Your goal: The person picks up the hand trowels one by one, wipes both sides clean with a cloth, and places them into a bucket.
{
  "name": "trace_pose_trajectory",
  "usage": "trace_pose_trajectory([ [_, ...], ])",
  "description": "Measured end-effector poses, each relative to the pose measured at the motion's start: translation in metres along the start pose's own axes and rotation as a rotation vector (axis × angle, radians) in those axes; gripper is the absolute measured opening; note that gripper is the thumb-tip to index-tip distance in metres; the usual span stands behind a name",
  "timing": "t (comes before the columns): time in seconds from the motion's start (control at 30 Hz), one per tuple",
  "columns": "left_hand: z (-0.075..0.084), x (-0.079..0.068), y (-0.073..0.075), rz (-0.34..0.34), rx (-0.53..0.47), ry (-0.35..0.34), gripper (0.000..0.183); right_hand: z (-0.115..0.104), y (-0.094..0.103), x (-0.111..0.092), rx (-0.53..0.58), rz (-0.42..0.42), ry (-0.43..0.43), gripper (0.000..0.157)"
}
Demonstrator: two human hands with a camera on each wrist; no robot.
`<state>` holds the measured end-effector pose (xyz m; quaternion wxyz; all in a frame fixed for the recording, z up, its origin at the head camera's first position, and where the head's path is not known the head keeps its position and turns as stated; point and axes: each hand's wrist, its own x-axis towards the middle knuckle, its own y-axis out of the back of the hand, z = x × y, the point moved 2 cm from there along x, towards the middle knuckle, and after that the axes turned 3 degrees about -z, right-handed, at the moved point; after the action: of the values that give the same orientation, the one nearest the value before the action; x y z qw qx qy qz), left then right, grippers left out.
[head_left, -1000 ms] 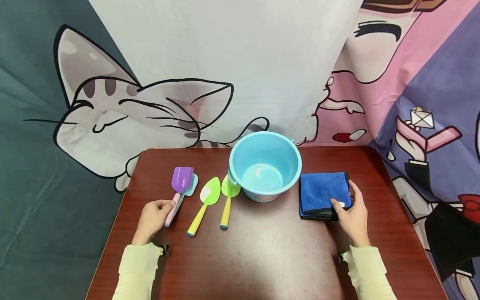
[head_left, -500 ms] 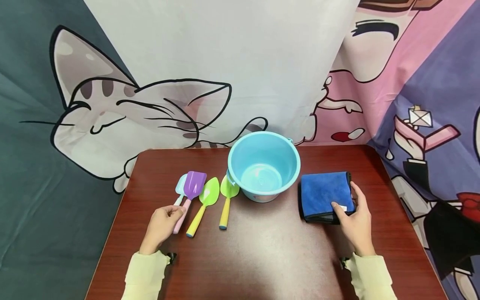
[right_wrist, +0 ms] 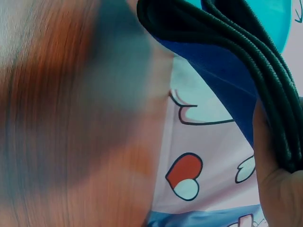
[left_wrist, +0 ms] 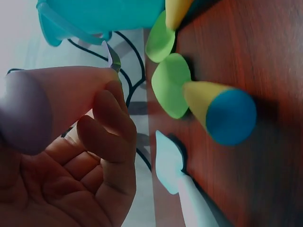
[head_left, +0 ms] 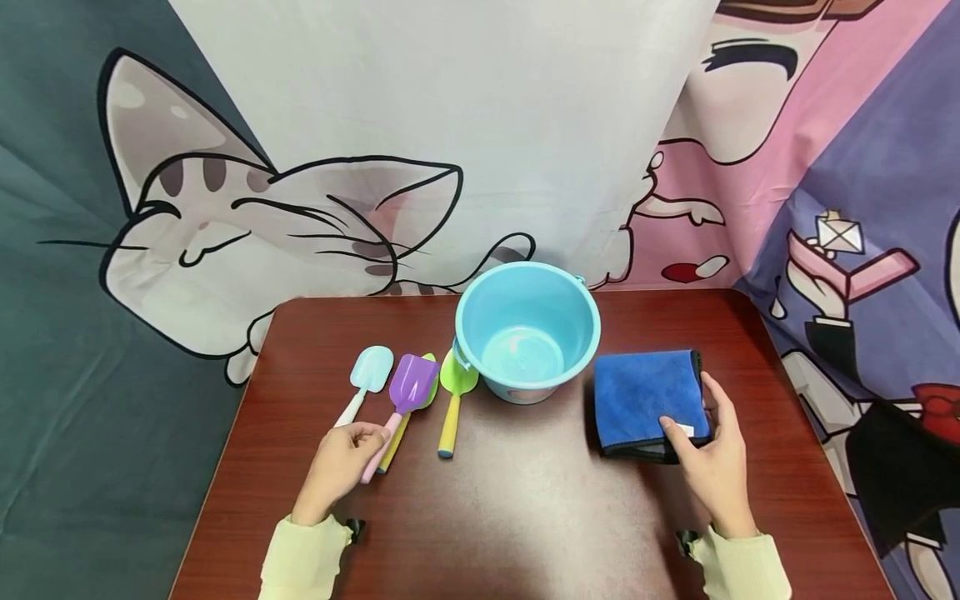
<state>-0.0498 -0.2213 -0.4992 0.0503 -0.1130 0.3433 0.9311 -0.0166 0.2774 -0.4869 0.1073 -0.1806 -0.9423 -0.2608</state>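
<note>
My left hand pinches the pink handle of a toy shovel with a purple blade. The shovel is raised off the table and partly covers a green toy trowel with a yellow handle. A pale blue toy shovel lies left of it, its handle end hidden by the hand. My right hand holds a folded blue cloth with black edging by its right side, thumb on top. In the right wrist view the cloth's layered edge hangs clear of the table.
A light blue bucket stands at the table's back edge, its inside visible. Another green trowel lies against the bucket's left side. A printed cartoon curtain rises behind the brown table.
The purple shovel has moved right in my left hand, from over the pale blue shovel to over the green trowel. My right hand has lifted the cloth slightly and drawn it nearer.
</note>
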Motion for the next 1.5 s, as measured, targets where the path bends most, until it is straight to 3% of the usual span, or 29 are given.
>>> trace_pose_trajectory([
  [0.2, 0.004, -0.005, -0.008, -0.029, -0.020, -0.004, 0.023, -0.010, -0.001, -0.007, 0.024, -0.018, -0.005, 0.091],
  [0.47, 0.007, -0.011, -0.018, -0.070, -0.052, -0.016, 0.015, -0.018, -0.003, -0.017, 0.074, -0.109, -0.054, 0.088],
  [0.7, 0.011, -0.016, -0.026, -0.141, -0.056, -0.026, 0.008, -0.028, -0.008, -0.025, 0.192, -0.191, 0.001, 0.080],
  [0.97, 0.020, -0.022, -0.041, -0.231, -0.017, -0.115, 0.008, -0.035, -0.023, -0.036, 0.276, -0.333, 0.104, 0.069],
  [1.2, 0.023, -0.026, -0.053, -0.296, -0.018, -0.130, 0.013, -0.040, -0.034, -0.044, 0.354, -0.475, 0.053, 0.065],
  [1.5, 0.030, -0.027, -0.066, -0.360, -0.004, -0.204, 0.010, -0.047, -0.053, -0.050, 0.502, -0.585, 0.079, 0.064],
])
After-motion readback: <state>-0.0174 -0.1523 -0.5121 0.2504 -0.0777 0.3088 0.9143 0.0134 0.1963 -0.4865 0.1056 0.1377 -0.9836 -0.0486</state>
